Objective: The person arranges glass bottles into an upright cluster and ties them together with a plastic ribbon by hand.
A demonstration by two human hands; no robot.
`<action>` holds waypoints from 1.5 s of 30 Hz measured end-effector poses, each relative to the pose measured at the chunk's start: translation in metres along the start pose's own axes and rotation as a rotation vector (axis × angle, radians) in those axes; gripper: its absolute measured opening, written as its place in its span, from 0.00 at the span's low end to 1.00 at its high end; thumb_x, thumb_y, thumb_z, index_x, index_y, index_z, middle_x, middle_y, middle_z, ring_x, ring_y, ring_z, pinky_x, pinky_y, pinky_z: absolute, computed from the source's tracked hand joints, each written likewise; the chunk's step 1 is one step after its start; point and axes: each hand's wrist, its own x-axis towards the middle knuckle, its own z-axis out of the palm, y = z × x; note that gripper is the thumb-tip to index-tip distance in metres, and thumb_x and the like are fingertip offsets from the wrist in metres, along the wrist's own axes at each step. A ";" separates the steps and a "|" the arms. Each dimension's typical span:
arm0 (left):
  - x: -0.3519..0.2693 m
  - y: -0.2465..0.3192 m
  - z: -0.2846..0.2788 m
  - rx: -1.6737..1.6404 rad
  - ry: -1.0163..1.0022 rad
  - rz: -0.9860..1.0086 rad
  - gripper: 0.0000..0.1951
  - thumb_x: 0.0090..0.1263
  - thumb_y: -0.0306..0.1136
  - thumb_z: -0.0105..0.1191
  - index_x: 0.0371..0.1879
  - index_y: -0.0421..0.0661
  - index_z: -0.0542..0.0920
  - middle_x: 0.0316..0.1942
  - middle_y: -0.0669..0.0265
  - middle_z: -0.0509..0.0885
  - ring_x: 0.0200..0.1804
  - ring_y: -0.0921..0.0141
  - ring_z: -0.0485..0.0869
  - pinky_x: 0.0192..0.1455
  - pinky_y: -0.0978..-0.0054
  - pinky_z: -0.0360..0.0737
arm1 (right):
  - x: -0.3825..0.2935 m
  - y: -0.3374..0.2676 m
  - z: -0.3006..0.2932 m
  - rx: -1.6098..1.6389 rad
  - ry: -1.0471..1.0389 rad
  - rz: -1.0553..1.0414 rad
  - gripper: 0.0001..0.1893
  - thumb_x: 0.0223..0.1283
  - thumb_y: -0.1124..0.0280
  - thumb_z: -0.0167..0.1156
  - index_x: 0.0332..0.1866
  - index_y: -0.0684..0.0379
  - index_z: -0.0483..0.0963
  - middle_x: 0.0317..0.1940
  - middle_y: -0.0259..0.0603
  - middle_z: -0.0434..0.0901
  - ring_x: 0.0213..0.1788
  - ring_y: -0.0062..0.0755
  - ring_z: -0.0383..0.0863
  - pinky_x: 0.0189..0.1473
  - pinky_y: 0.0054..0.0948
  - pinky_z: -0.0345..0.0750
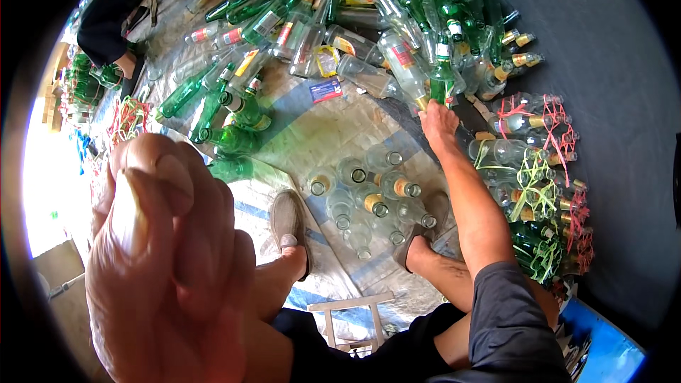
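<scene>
My left hand (pixel 170 255) is raised very near the camera at the left, fingers curled in and thumb against them; nothing shows in it. Reaching forward to the right of centre, my right hand (pixel 439 121) grips the lower part of a green glass bottle (pixel 441 72). A clear glass bottle (pixel 405 64) lies just left of that hand, and whether the fingers touch it I cannot tell. Between my shoes stands a cluster of several clear glass bottles (pixel 368 198), mouths up. Several green bottles (pixel 234 135) stand or lean beyond my left hand.
A large heap of loose bottles (pixel 362 16) spans the far side of the tarpaulin (pixel 340 117). Bundles of bottles tied with pink and yellow-green plastic string (pixel 532 167) line the right. Another person's leg (pixel 104 16) shows at upper left. A wooden frame (pixel 351 306) lies near my knees.
</scene>
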 end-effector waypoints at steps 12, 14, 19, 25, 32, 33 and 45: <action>0.004 -0.011 -0.008 0.020 -0.015 -0.019 0.12 0.87 0.32 0.55 0.60 0.39 0.76 0.37 0.73 0.71 0.31 0.81 0.64 0.30 0.80 0.63 | 0.013 -0.010 0.005 -0.035 0.013 -0.025 0.18 0.64 0.58 0.72 0.52 0.60 0.83 0.42 0.55 0.93 0.51 0.60 0.93 0.54 0.55 0.87; 0.004 -0.012 -0.008 0.018 -0.016 -0.016 0.11 0.86 0.32 0.55 0.59 0.39 0.76 0.37 0.73 0.72 0.31 0.81 0.65 0.30 0.80 0.64 | 0.010 -0.009 0.000 -0.030 0.017 -0.022 0.19 0.64 0.58 0.71 0.52 0.60 0.83 0.45 0.54 0.93 0.52 0.60 0.93 0.55 0.55 0.87; 0.005 -0.013 -0.008 0.018 -0.022 -0.018 0.10 0.86 0.32 0.56 0.57 0.40 0.77 0.36 0.73 0.73 0.30 0.81 0.66 0.30 0.80 0.64 | 0.001 -0.005 -0.010 -0.010 0.018 -0.009 0.21 0.64 0.58 0.70 0.55 0.61 0.82 0.57 0.53 0.87 0.60 0.59 0.89 0.59 0.55 0.85; 0.003 -0.013 -0.007 0.019 -0.029 -0.016 0.09 0.85 0.32 0.57 0.55 0.41 0.78 0.35 0.74 0.74 0.30 0.81 0.67 0.29 0.80 0.64 | -0.006 -0.003 -0.006 -0.009 0.049 -0.030 0.22 0.65 0.59 0.70 0.58 0.61 0.79 0.62 0.54 0.80 0.63 0.61 0.87 0.60 0.58 0.86; 0.003 -0.012 -0.006 0.022 -0.035 -0.012 0.08 0.84 0.32 0.58 0.52 0.42 0.79 0.34 0.74 0.75 0.29 0.82 0.68 0.29 0.80 0.65 | -0.004 0.009 0.012 0.059 0.087 -0.079 0.23 0.69 0.60 0.68 0.60 0.64 0.71 0.60 0.65 0.80 0.57 0.66 0.89 0.55 0.58 0.88; 0.003 -0.011 -0.005 0.022 -0.034 -0.012 0.08 0.83 0.32 0.59 0.52 0.42 0.79 0.34 0.74 0.76 0.28 0.82 0.68 0.29 0.80 0.65 | -0.004 0.010 0.013 0.067 0.089 -0.068 0.23 0.70 0.60 0.67 0.60 0.64 0.70 0.59 0.67 0.81 0.56 0.67 0.89 0.55 0.58 0.88; 0.000 -0.004 -0.003 0.058 -0.065 0.011 0.05 0.82 0.32 0.61 0.47 0.44 0.81 0.32 0.75 0.78 0.27 0.82 0.70 0.28 0.80 0.66 | -0.020 0.013 -0.031 0.236 0.198 -0.301 0.15 0.80 0.62 0.60 0.53 0.63 0.67 0.45 0.67 0.86 0.48 0.73 0.88 0.50 0.62 0.84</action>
